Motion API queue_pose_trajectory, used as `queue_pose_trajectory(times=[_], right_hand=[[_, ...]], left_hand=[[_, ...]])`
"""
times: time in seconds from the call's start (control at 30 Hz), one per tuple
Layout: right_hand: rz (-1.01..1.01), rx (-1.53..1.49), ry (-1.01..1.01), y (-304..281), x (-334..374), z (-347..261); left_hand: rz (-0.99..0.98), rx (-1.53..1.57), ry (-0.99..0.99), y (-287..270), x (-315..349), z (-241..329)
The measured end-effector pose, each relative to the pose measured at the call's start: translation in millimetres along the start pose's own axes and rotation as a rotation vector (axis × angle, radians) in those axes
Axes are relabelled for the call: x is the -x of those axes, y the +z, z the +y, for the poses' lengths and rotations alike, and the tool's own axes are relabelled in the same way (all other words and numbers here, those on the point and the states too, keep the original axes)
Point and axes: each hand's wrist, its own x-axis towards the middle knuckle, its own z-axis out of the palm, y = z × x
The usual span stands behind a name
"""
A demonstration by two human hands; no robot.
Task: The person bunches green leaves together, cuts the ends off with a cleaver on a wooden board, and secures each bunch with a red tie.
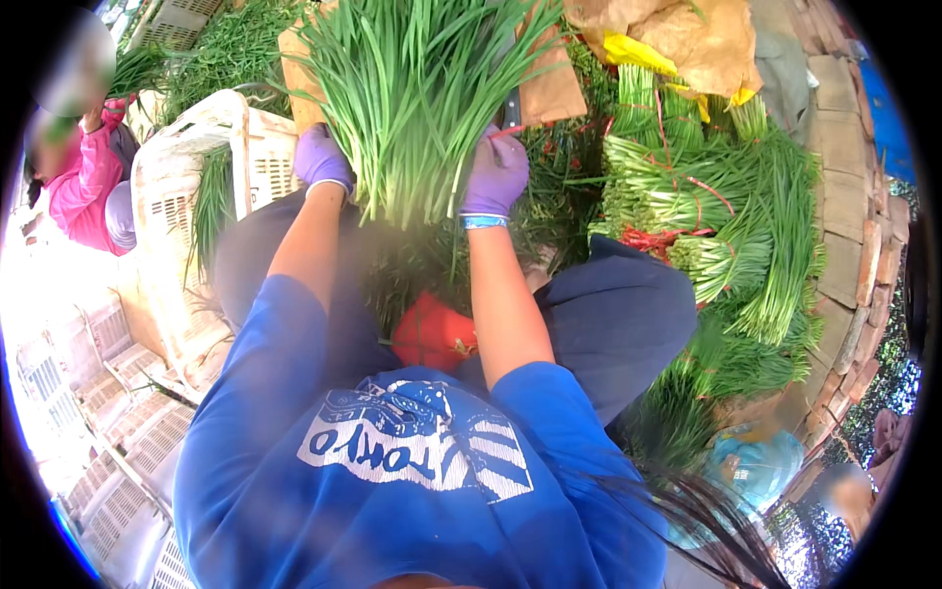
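Observation:
A large bunch of long green leafy stalks, looking like garlic chives [412,108], stands before me with its pale cut ends toward me. My left hand [321,159], in a purple glove, grips the bunch from its left side. On the other side my right hand [496,172], gloved the same way, is closed against the stalks. A thin red strip [508,131] shows at the right hand's knuckles; whether the fingers hold it I cannot tell. Behind the bunch lies a brown board or cardboard piece [552,88]. The fingertips are partly hidden by leaves.
Tied bundles of chives [726,226] are piled at my right, beside a brick edge [844,236]. White plastic crates [186,167] stand at my left. A red bag or cloth [432,332] lies between my legs. A person in pink [88,191] sits at the far left.

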Motion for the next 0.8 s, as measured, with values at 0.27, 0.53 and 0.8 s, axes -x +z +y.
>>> queue_pose_trajectory(times=[0.27,0.53,0.8], right_hand=[[-0.078,0.813,-0.274,25.1,-56.4,-16.3],[-0.149,0.439,-0.462,20.6,-62.7,-13.3],[-0.515,0.618,-0.998,40.0,-29.5,-56.4]], left_hand=[[0.016,0.144,-0.101,-2.7,-5.4,1.6],[-0.091,1.171,-0.636,-0.7,28.0,26.8],[0.036,0.702,-0.097,2.5,55.2,33.3]])
